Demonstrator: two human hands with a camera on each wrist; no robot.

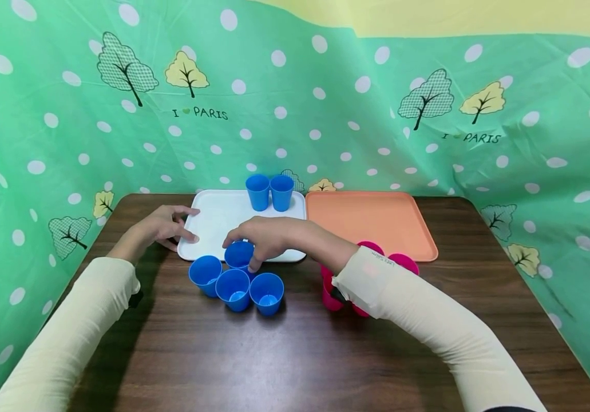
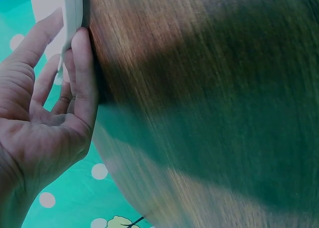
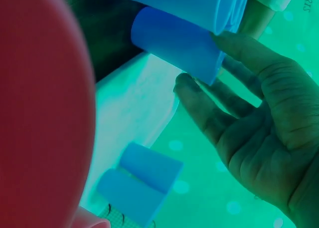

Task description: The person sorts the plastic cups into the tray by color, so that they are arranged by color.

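Observation:
At the left edge of the white tray (image 1: 217,220), my left hand (image 1: 165,224) holds the rim, with a finger on the rim's outer side in the left wrist view. My right hand (image 1: 266,237) reaches over a blue cup (image 1: 240,254), the one closest to the tray in a cluster of several. Its thumb and fingers are spread at either side of that cup's rim, fingertips close to the wall in the right wrist view. The cluster's other blue cups (image 1: 233,290) stand upright on the table, mouths up.
Two blue cups (image 1: 270,193) stand side by side at the white tray's back right. An orange tray (image 1: 367,220) lies beside it. Pink cups (image 1: 404,262) sit in front of the orange tray, partly hidden under my right forearm. A polka-dot curtain (image 1: 295,103) hangs behind the wooden table (image 1: 233,360).

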